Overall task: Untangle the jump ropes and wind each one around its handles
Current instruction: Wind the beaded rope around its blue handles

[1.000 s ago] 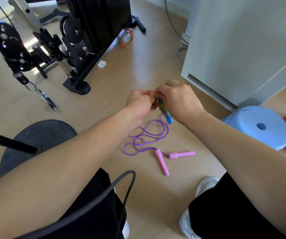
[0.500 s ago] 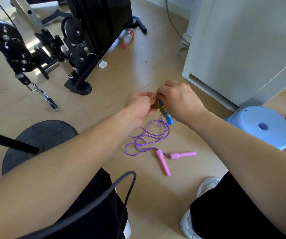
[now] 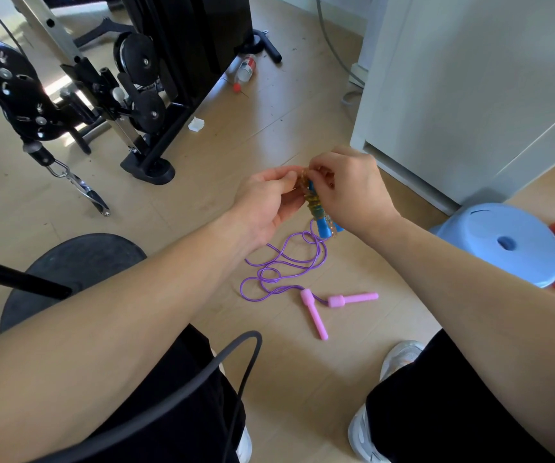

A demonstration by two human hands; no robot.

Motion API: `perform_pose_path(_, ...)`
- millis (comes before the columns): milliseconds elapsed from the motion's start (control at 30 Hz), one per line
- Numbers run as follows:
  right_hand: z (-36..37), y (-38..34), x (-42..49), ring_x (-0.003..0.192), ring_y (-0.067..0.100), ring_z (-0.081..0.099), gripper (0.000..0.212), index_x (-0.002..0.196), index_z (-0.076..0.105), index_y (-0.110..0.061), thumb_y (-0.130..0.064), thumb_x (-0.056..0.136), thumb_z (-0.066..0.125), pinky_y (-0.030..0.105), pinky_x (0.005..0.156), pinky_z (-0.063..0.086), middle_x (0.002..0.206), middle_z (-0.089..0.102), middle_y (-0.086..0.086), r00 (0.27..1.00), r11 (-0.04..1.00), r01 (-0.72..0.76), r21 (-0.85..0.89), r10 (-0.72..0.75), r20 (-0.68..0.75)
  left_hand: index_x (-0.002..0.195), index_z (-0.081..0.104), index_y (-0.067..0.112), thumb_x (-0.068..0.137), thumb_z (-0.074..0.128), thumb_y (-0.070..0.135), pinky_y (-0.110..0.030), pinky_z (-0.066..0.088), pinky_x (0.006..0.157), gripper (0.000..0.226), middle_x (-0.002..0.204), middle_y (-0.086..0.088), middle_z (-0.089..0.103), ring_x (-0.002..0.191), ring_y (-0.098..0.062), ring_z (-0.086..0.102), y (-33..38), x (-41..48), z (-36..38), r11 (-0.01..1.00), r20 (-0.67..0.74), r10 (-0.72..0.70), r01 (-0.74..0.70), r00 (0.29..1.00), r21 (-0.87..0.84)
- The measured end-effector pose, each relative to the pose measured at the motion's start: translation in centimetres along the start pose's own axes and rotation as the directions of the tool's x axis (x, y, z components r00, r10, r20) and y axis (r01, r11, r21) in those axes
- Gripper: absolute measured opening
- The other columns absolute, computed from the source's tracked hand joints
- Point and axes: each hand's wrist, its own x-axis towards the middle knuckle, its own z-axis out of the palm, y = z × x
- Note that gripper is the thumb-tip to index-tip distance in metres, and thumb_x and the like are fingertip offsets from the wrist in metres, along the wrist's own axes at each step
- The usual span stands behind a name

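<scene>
While right hand (image 3: 353, 192) curls round the paired blue handles (image 3: 323, 227), held upright above the floor, left hand (image 3: 266, 198) pinches the amber rope (image 3: 314, 202) tail at their top. Likely the final wrap: pull taut, tuck the end under a coil. Purple rope (image 3: 279, 265) with pink handles (image 3: 316, 315) lies loose below, unwound.

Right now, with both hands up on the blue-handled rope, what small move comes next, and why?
Probably tuck the end of the amber cord under its last coil. The cord already wraps the blue handles, and the left hand and right hand both pinch at its top. The purple rope with pink handles lies loose on the floor, for afterwards.
</scene>
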Motion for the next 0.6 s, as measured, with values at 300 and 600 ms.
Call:
perform_pose_path(300,-0.6,-0.4,0.2,0.072,0.022,0.056,0.009,0.082,0.07,-0.007,-0.004,0.082,0.061,0.026,0.067,0.041,0.077,0.063,0.007,1.0,0.995,-0.008,0.103,0.009,-0.003,0.099,0.067,0.01,0.091,0.064,0.006,-0.025,0.059,0.075,0.01,0.086,-0.005,0.071,0.074,-0.013,0.069,0.8,-0.1,-1.0,0.997,0.088,-0.067,0.069,0.994,-0.029)
perform_pose_path(600,-0.5,-1.0,-0.2,0.075,0.01,0.056,0.014,0.084,0.071,-0.011,-0.002,0.084,0.06,0.008,0.067,0.04,0.077,0.061,-0.007,0.985,0.963,-0.174,0.205,0.172,0.032,0.091,0.07,0.009,0.089,0.068,0.009,-0.022,0.059,0.071,0.003,0.075,-0.002,0.074,0.068,-0.01,0.07,0.4,-0.4,-1.1,0.998,0.063,-0.042,0.039,0.997,0.047)
